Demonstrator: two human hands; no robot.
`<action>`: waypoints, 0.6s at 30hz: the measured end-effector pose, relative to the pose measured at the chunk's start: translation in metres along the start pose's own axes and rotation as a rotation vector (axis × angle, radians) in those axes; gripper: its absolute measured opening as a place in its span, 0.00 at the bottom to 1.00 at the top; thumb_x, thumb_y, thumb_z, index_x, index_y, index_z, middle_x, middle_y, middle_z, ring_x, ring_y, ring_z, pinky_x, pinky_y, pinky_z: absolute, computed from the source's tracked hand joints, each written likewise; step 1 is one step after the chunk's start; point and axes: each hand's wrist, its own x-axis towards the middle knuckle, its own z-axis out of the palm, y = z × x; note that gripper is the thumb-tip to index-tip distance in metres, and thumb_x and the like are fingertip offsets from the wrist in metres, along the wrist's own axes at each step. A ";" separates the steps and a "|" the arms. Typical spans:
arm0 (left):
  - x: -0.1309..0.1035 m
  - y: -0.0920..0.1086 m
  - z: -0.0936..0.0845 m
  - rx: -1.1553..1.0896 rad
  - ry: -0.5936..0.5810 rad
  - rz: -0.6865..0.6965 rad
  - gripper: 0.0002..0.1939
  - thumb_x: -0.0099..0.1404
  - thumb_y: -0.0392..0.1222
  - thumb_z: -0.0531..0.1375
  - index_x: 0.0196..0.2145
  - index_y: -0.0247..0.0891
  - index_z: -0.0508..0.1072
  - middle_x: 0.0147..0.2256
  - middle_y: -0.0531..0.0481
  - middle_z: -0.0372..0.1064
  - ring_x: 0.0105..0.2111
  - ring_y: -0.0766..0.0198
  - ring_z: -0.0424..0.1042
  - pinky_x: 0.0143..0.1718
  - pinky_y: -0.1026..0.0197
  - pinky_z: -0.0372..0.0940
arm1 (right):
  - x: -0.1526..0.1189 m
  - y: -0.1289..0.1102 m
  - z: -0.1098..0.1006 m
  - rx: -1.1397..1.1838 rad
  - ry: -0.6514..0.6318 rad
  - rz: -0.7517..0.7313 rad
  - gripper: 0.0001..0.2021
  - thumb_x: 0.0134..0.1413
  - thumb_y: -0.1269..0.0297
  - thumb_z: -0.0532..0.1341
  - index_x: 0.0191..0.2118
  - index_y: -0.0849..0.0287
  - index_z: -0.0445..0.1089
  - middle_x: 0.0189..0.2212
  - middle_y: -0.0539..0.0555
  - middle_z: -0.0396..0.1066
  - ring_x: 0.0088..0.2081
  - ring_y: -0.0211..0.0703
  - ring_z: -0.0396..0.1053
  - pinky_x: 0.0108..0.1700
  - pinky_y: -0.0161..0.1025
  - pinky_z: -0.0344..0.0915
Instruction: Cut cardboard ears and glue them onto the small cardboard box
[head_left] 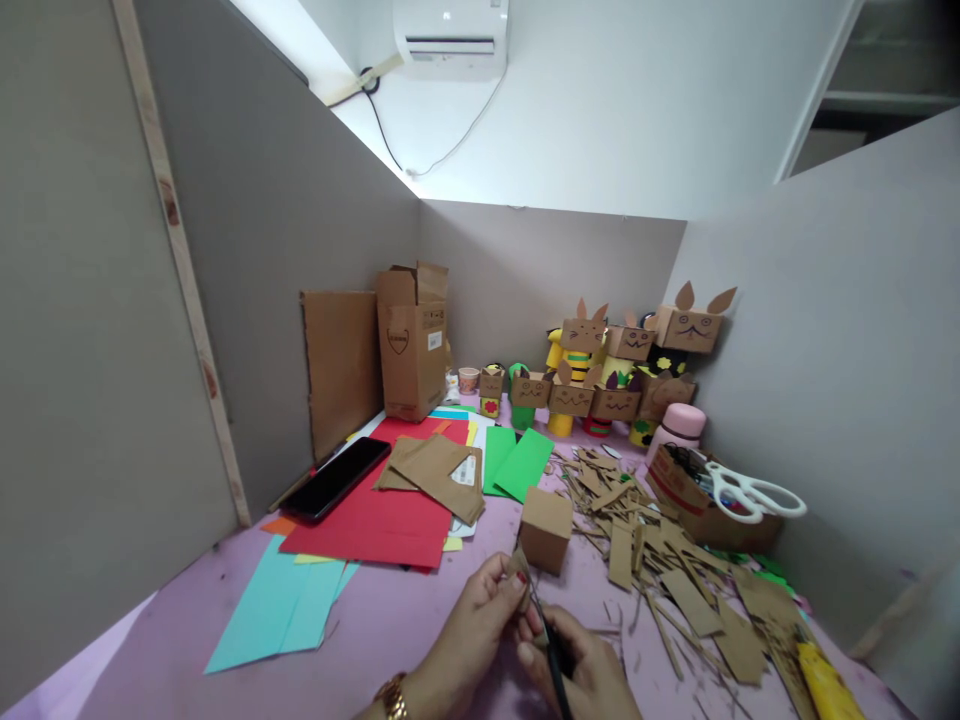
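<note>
Near the bottom centre, my left hand pinches a small piece of brown cardboard between thumb and fingers. My right hand is wrapped round the dark handles of a pair of scissors, whose blades point up at the cardboard piece. How far the blades are open is too small to tell. Just beyond my hands, a small brown cardboard box sits on the pink tabletop.
Cardboard scraps cover the right side. A scrap box with white scissors and a yellow tube lie beyond them. Red paper, a phone and blue paper lie left. Cardboard animal figures stand behind.
</note>
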 end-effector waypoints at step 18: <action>-0.001 0.001 0.001 -0.016 -0.019 0.004 0.13 0.63 0.50 0.57 0.30 0.37 0.62 0.22 0.54 0.67 0.22 0.70 0.63 0.27 0.66 0.55 | -0.001 -0.003 0.000 0.004 0.009 0.026 0.19 0.45 0.46 0.62 0.29 0.59 0.67 0.22 0.48 0.64 0.24 0.38 0.58 0.26 0.32 0.59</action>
